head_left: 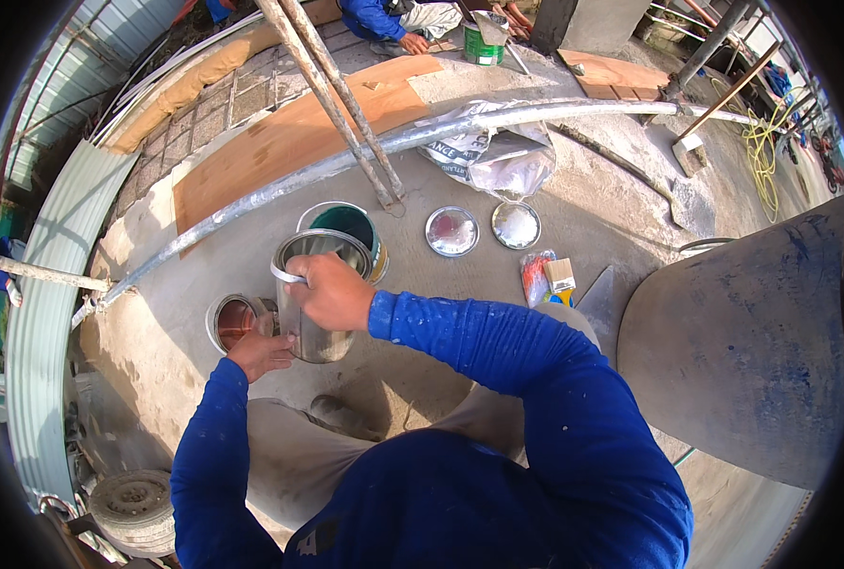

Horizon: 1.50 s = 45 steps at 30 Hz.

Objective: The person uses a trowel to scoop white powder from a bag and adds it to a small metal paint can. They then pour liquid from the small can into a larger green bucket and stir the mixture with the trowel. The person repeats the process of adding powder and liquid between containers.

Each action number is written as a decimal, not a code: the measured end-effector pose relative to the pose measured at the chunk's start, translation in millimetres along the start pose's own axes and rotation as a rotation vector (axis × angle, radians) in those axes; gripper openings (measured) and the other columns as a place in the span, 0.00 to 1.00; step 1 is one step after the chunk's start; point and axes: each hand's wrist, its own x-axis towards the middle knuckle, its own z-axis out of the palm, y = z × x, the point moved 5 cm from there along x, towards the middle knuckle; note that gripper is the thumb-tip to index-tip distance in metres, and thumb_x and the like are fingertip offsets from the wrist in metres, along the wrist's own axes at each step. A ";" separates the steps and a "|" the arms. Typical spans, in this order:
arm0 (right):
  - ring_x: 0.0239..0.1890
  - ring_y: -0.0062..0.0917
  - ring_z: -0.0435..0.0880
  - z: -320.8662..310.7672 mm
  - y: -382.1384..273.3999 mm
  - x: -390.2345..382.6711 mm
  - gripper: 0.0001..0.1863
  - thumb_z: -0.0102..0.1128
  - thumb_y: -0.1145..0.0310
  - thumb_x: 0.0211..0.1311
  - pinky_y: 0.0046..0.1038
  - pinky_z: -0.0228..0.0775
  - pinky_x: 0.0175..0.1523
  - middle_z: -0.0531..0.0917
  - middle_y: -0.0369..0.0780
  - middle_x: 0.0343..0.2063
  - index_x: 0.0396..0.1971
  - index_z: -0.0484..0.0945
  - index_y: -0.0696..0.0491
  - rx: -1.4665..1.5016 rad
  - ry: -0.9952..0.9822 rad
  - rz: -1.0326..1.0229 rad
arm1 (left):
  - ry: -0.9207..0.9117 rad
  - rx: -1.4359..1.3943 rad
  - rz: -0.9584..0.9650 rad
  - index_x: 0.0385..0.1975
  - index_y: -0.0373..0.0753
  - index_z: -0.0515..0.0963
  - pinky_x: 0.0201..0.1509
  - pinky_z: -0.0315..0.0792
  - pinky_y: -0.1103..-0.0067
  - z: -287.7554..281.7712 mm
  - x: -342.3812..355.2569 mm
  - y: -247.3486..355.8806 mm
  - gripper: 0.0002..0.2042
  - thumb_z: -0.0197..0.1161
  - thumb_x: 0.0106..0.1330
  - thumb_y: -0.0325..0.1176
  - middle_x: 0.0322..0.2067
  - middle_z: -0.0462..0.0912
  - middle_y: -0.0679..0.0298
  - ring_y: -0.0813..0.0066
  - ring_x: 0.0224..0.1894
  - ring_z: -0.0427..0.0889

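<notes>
Above the concrete floor, a tall silvery metal can (332, 343) is tilted between my two hands. My right hand (335, 292) is closed at its upper side, with a white curved strip, like a handle, showing at the fingers. Low on the can, my left hand (263, 353) grips its side near the base. Just left stands an open can (211, 327) with a reddish-brown inside. Behind the metal can is a pail (380, 256), dark green inside. Two round silvery lids (452, 232) (516, 226) lie to the right. What the tilted can contains is hidden.
A paintbrush (560, 276) lies beside a red-and-white packet (536, 277) and a grey triangular blade (596, 302). A large grey drum (735, 341) stands close on my right. A metal pipe (422, 135) arcs across ahead. Beyond it, a co-worker's hand (413, 43) rests near a green bucket (484, 45).
</notes>
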 end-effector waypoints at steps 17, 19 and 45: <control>0.27 0.31 0.79 -173.4 100.4 -95.7 0.13 0.65 0.64 0.68 0.37 0.71 0.39 0.83 0.46 0.24 0.36 0.85 0.62 -0.204 -0.041 0.470 | -0.228 0.865 0.167 0.77 0.37 0.60 0.46 0.85 0.70 73.9 26.2 42.8 0.42 0.75 0.68 0.43 0.50 0.88 0.54 0.69 0.44 0.88; 0.27 0.32 0.79 -179.3 117.4 -98.6 0.14 0.65 0.64 0.67 0.38 0.71 0.39 0.82 0.47 0.23 0.34 0.84 0.63 -0.260 -0.035 0.501 | -0.217 0.960 0.242 0.75 0.36 0.62 0.45 0.84 0.71 78.4 25.6 50.9 0.40 0.75 0.68 0.44 0.49 0.88 0.53 0.69 0.43 0.88; 0.37 0.27 0.90 -128.7 168.3 -120.4 0.13 0.65 0.67 0.64 0.29 0.83 0.43 0.89 0.42 0.35 0.39 0.83 0.63 0.062 -0.349 0.843 | 0.049 0.800 0.461 0.62 0.31 0.76 0.48 0.80 0.72 37.4 18.0 87.5 0.26 0.69 0.73 0.43 0.47 0.88 0.52 0.69 0.39 0.88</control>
